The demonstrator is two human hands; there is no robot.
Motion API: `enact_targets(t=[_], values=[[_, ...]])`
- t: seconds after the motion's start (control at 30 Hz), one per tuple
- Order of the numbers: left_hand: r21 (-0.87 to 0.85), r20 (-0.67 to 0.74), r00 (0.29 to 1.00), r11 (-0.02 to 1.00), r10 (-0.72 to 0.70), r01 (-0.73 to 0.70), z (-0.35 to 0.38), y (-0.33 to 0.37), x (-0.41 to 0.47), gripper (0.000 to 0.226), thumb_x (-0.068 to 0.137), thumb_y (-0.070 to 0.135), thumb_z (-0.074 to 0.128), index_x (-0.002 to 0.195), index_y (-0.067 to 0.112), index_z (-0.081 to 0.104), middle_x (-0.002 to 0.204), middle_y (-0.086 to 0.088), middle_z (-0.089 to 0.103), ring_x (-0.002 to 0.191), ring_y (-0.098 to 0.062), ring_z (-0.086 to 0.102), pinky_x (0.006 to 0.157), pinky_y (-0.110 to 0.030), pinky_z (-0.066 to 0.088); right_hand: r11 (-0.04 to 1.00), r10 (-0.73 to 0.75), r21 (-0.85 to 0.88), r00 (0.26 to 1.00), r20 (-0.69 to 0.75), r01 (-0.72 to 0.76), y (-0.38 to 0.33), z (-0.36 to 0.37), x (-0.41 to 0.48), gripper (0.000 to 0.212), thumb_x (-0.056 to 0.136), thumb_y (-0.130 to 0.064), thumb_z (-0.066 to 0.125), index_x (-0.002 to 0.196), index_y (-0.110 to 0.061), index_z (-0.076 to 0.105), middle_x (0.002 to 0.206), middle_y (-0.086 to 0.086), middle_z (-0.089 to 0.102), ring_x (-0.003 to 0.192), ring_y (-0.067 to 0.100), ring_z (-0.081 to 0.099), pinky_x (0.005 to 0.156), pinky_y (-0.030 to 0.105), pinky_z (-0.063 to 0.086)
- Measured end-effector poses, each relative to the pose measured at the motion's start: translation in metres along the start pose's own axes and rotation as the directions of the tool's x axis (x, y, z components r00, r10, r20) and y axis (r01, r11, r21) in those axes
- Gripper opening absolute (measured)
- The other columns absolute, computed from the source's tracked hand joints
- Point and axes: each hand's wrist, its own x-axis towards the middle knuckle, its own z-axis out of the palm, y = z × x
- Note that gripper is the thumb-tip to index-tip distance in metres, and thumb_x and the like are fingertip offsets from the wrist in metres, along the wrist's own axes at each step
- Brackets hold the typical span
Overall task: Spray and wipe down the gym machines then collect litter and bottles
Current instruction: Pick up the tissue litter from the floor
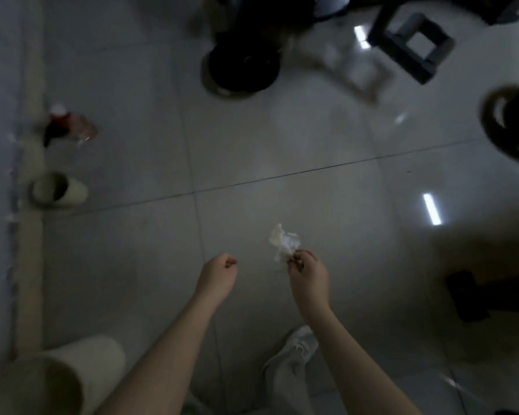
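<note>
My right hand [307,275] pinches a crumpled white tissue [283,241] above the grey tiled floor. My left hand [219,274] hovers beside it with its fingers curled into a loose fist, and nothing shows in it. A cream waste bin [72,372] lies on its side at the bottom left, its mouth turned toward the lower left. By the left wall a paper cup [61,190] lies tipped over. Farther along the wall lies a plastic bottle with a red label [72,127], blurred.
Black weight plates [243,67] sit at the top centre and more plates [513,121] at the right edge. A dark machine frame [411,46] stands top right. A black machine foot [468,295] is at the lower right. My shoe [300,342] is below my hands.
</note>
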Motion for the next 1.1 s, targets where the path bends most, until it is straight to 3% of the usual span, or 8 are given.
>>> enact_targets(t=[0.23, 0.33, 0.5, 0.67, 0.77, 0.9, 1.0, 1.1], values=[[-0.193, -0.136, 0.969, 0.965, -0.206, 0.178, -0.112, -0.16, -0.036, 0.016, 0.087, 0.006, 0.053, 0.093, 0.007, 0.068, 0.098, -0.014, 0.071, 0.091, -0.028, 0.065, 0.083, -0.035, 0.051, 0.973, -0.145, -0.141, 0.957, 0.252, 0.185, -0.077, 0.122, -0.085, 0.008, 0.083, -0.007, 0.059, 0.085, -0.005, 0.066, 0.091, 0.011, 0.064, 0.081, 0.031, 0.058, 0.058, 0.03, 0.029], [-0.299, -0.156, 0.935, 0.917, -0.319, 0.263, -0.154, -0.229, -0.057, 0.015, 0.088, 0.006, 0.053, 0.092, 0.01, 0.067, 0.099, -0.013, 0.07, 0.092, -0.03, 0.065, 0.085, -0.039, 0.052, 0.952, -0.182, -0.169, 0.914, 0.363, 0.257, -0.115, 0.172, -0.125, 0.01, 0.083, -0.009, 0.058, 0.088, -0.005, 0.066, 0.095, 0.011, 0.064, 0.085, 0.034, 0.059, 0.062, 0.034, 0.036], [-0.49, -0.193, 0.866, 0.81, -0.461, 0.323, -0.204, -0.326, -0.094, 0.015, 0.09, -0.001, 0.052, 0.094, 0.008, 0.062, 0.102, -0.019, 0.065, 0.093, -0.03, 0.058, 0.084, -0.035, 0.044, 0.899, -0.269, -0.154, 0.793, 0.546, 0.41, -0.169, 0.253, -0.192, 0.017, 0.085, -0.009, 0.057, 0.097, -0.006, 0.068, 0.104, 0.011, 0.063, 0.092, 0.034, 0.059, 0.067, 0.035, 0.041], [-0.574, -0.181, 0.76, 0.694, -0.625, 0.434, -0.225, -0.418, -0.127, 0.016, 0.091, 0.012, 0.055, 0.102, 0.011, 0.067, 0.1, -0.012, 0.065, 0.098, -0.032, 0.059, 0.081, -0.034, 0.045, 0.841, -0.281, -0.152, 0.659, 0.697, 0.52, -0.196, 0.332, -0.26, 0.021, 0.088, -0.013, 0.054, 0.104, -0.007, 0.066, 0.111, 0.01, 0.061, 0.097, 0.031, 0.059, 0.072, 0.032, 0.042], [-0.631, -0.161, 0.701, 0.619, -0.694, 0.468, -0.221, -0.455, -0.141, 0.019, 0.091, 0.012, 0.053, 0.102, 0.008, 0.068, 0.106, -0.017, 0.066, 0.101, -0.035, 0.059, 0.08, -0.034, 0.046, 0.828, -0.248, -0.135, 0.571, 0.783, 0.545, -0.197, 0.366, -0.291, 0.024, 0.09, -0.014, 0.051, 0.107, -0.006, 0.065, 0.112, 0.01, 0.061, 0.099, 0.029, 0.059, 0.074, 0.028, 0.042], [-0.679, -0.136, 0.682, 0.569, -0.719, 0.464, -0.215, -0.486, -0.157, 0.019, 0.091, 0.014, 0.052, 0.102, 0.01, 0.067, 0.107, -0.016, 0.066, 0.1, -0.032, 0.06, 0.086, -0.037, 0.049, 0.814, -0.146, -0.16, 0.462, 0.875, 0.558, -0.191, 0.391, -0.319, 0.037, 0.095, -0.024, 0.047, 0.13, -0.016, 0.052, 0.13, 0.008, 0.055, 0.115, 0.027, 0.054, 0.094, 0.035, 0.045], [-0.655, -0.141, 0.696, 0.594, -0.704, 0.468, -0.215, -0.484, -0.161, 0.021, 0.091, 0.014, 0.049, 0.101, 0.008, 0.067, 0.103, -0.015, 0.065, 0.098, -0.031, 0.059, 0.08, -0.034, 0.047, 0.798, -0.137, -0.176, 0.458, 0.879, 0.577, -0.19, 0.39, -0.319, 0.045, 0.096, -0.029, 0.046, 0.14, -0.022, 0.042, 0.14, 0.005, 0.047, 0.125, 0.024, 0.046, 0.101, 0.035, 0.04], [-0.653, -0.126, 0.725, 0.607, -0.677, 0.453, -0.221, -0.466, -0.153, 0.018, 0.091, 0.014, 0.05, 0.093, 0.014, 0.067, 0.101, -0.015, 0.065, 0.097, -0.031, 0.059, 0.077, -0.032, 0.045, 0.808, -0.168, -0.164, 0.487, 0.857, 0.566, -0.195, 0.376, -0.304, 0.042, 0.094, -0.027, 0.05, 0.136, -0.02, 0.047, 0.136, 0.007, 0.05, 0.119, 0.024, 0.051, 0.098, 0.035, 0.044]])
